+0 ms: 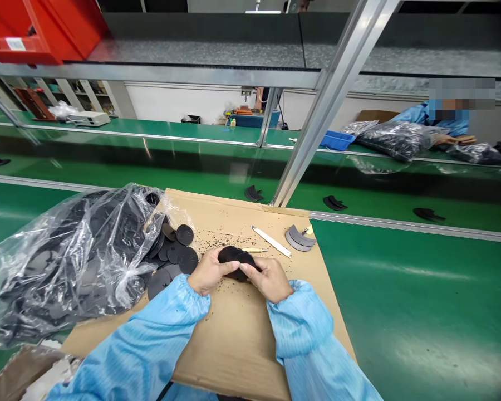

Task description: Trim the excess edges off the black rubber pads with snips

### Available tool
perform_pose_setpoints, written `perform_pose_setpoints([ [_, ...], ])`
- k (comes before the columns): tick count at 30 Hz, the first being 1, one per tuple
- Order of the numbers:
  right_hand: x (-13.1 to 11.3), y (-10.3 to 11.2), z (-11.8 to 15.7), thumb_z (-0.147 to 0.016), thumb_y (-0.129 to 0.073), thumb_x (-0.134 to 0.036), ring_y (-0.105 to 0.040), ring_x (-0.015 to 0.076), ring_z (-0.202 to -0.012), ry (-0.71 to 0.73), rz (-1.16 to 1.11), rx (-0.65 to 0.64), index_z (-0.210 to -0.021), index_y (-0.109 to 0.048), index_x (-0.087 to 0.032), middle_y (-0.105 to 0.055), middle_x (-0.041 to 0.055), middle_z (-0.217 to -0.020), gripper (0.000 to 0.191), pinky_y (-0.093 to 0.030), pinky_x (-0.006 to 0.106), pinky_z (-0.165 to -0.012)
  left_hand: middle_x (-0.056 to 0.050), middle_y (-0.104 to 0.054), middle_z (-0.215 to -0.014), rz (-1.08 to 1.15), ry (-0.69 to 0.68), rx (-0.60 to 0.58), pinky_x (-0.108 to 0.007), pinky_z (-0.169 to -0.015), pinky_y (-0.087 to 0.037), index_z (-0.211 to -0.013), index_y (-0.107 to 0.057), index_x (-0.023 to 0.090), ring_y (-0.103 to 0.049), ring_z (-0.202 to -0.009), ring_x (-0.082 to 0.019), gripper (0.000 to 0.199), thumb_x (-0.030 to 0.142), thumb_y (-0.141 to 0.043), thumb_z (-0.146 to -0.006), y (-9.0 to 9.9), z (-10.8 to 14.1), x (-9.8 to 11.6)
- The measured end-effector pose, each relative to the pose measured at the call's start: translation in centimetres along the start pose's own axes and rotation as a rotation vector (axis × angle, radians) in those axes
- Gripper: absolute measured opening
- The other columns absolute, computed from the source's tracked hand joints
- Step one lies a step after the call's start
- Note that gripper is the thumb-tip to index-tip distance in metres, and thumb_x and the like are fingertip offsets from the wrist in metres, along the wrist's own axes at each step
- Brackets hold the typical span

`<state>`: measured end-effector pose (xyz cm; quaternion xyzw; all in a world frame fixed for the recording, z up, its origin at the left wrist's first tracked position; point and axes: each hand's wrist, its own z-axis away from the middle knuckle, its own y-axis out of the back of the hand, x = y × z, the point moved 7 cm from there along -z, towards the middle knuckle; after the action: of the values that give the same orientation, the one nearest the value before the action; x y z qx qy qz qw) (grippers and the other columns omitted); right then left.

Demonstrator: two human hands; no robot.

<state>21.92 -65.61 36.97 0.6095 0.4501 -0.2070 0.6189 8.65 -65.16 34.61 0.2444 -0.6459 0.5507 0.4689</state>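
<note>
Several thin black discs point(236, 257), overlapping like a fanned stack, are held between my two hands above a cardboard sheet point(242, 334). My left hand point(211, 272) grips their left side, thumb on the near face. On their right side, my right hand point(272, 277) closes with its thumb pressed near the other thumb. Behind the discs lies a slim yellowish tool point(254, 250), partly hidden. Tiny black bits point(217, 239) are scattered over the cardboard. To the left, loose black discs point(173, 253) spill from a clear plastic bag point(79, 262) full of similar discs.
A white strip-like tool point(271, 240) and a curved grey part point(299, 238) lie at the cardboard's right. Curved black parts point(334, 203) sit on the green conveyor point(217, 172) beyond. A metal post point(317, 117) slants upward. Far right, a co-worker's hands point(457, 139) are near plastic bags.
</note>
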Motion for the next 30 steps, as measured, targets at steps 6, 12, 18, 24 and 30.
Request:
perform_pose_setpoints([
  [6,-1.2,-0.2,0.5,-0.09,-0.052,-0.053,-0.046,0.012,-0.053,0.079,-0.04,0.158,-0.07,-0.064,-0.016,-0.053,0.0007,-0.058,0.043,-0.035,0.025,-0.051,-0.004,-0.068,-0.084,0.235,0.057,0.182,-0.024,-0.069,-0.051,-0.093,-0.068,0.013,-0.062,-0.075,-0.014,0.038,0.026,-0.085,-0.062,1.0,-0.3,-0.3],
  [12,-2.1,0.0,1.0,-0.093,-0.055,-0.039,-0.061,0.016,-0.069,0.251,-0.189,0.251,-0.113,-0.066,-0.019,-0.068,0.0071,-0.087,0.031,-0.052,0.029,-0.062,-0.002,-0.061,-0.073,0.411,0.254,0.208,-0.017,-0.043,-0.041,-0.084,-0.063,0.012,-0.054,-0.054,-0.008,0.016,0.018,-0.074,-0.075,1.6,-0.4,-1.3],
  [18,-3.2,1.0,1.1,-0.095,-0.05,-0.032,-0.065,0.0184,-0.081,0.31,-0.014,0.331,-0.097,-0.07,-0.021,-0.07,0.0058,-0.087,0.023,-0.054,0.032,-0.075,-0.002,-0.059,-0.072,0.385,0.263,0.136,-0.017,-0.042,-0.044,-0.089,-0.063,0.011,-0.055,-0.054,-0.008,0.011,0.016,-0.069,-0.08,0.9,-0.3,-1.3],
  [24,0.7,1.5,0.2,-0.078,-0.065,-0.053,-0.045,0.0351,-0.125,0.015,0.487,0.309,-0.132,-0.051,-0.015,-0.051,0.0178,-0.134,0.068,-0.039,0.055,-0.104,-0.005,-0.062,-0.074,0.499,0.234,0.392,-0.014,-0.041,-0.043,-0.088,-0.063,0.009,-0.053,-0.052,-0.006,0.005,0.012,-0.059,-0.087,2.8,-0.3,-0.4],
  [30,1.0,-0.2,0.0,-0.084,-0.06,-0.042,-0.045,0.0339,-0.124,0.052,0.616,0.145,-0.129,-0.053,-0.014,-0.054,0.0164,-0.13,0.054,-0.033,0.056,-0.107,-0.008,-0.063,-0.075,0.582,0.219,0.356,-0.012,-0.039,-0.039,-0.086,-0.062,0.009,-0.05,-0.047,-0.004,0.013,0.015,-0.053,-0.091,2.9,-0.5,-0.1],
])
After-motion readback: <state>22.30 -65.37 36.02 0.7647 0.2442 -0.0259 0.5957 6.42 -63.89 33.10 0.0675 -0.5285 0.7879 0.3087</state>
